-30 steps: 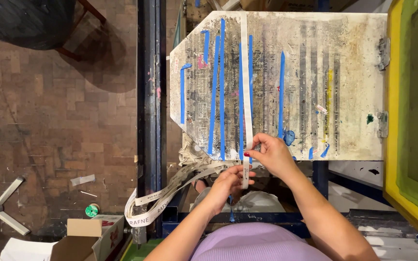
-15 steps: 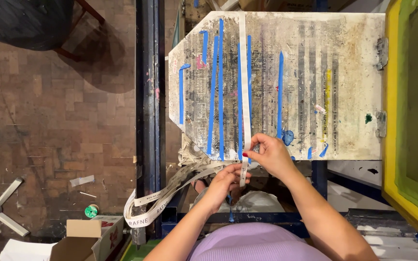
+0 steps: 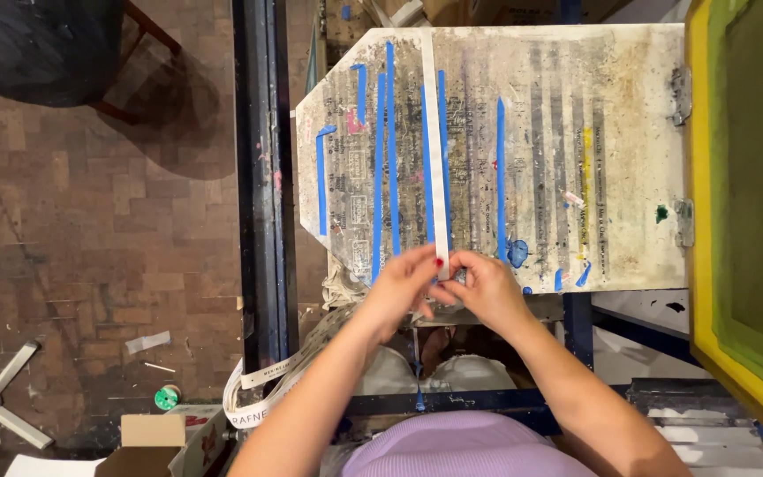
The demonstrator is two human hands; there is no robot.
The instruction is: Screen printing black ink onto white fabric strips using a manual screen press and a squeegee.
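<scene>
Matt white cloth strip (image 3: 434,159) lies on a rough, ink-stained board (image 3: 629,106) striped with smooth blue tape (image 3: 391,150).

White strip's (image 3: 434,150) near end hidden under both hands' fingers (image 3: 439,274).

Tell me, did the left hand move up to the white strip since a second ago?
Yes. The left hand rose from below the board's near edge to meet the right hand at the white strip.

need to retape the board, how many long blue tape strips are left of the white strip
2 long ones: blue strip nearest the white strip, second strip beside it. The hands may hide their lower ends.
</scene>
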